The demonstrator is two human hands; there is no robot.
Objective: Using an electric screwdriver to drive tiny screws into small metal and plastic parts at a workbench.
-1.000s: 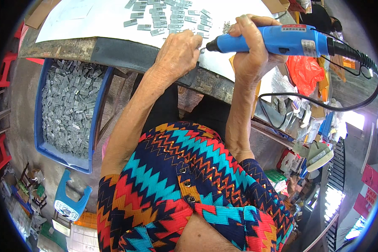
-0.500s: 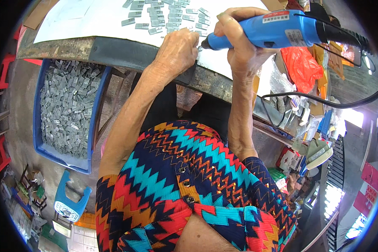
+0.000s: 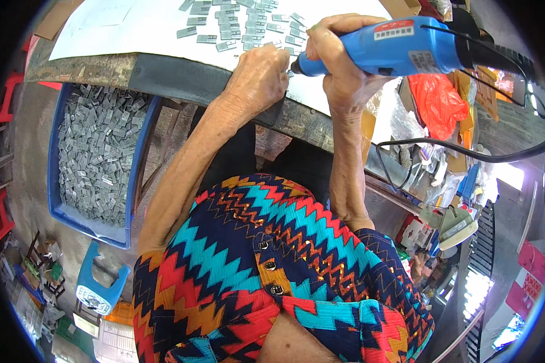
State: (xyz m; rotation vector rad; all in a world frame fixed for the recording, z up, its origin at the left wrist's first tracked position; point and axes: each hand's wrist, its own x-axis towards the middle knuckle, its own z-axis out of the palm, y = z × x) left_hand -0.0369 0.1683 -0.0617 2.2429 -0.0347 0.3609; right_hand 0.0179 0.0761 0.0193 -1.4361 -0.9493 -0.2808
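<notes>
Closest to me is my zigzag-patterned shirt (image 3: 272, 242), in navy, red, turquoise and orange. Past it my right hand (image 3: 342, 66) is wrapped around a blue power tool (image 3: 390, 47), which lies nearly level above the counter (image 3: 175, 75), its black nose toward my left. My left hand (image 3: 258, 75) is just beside that nose, fingers bunched together with the back of the hand up (whether they pinch a part I cannot tell, as the hand itself covers the spot). Under the work, white paper (image 3: 121, 30) covers most of the counter, and beyond my left hand many small gray pieces (image 3: 229, 27) lie flat on it in loose rows. A crumpled red bag (image 3: 439, 106) is to my right, near a curving black cord (image 3: 472, 155). Off to my left, a blue tray (image 3: 53, 163) is heaped with more gray parts (image 3: 103, 157). Farther down, a blue stool (image 3: 91, 279) stands near the floor clutter.
</notes>
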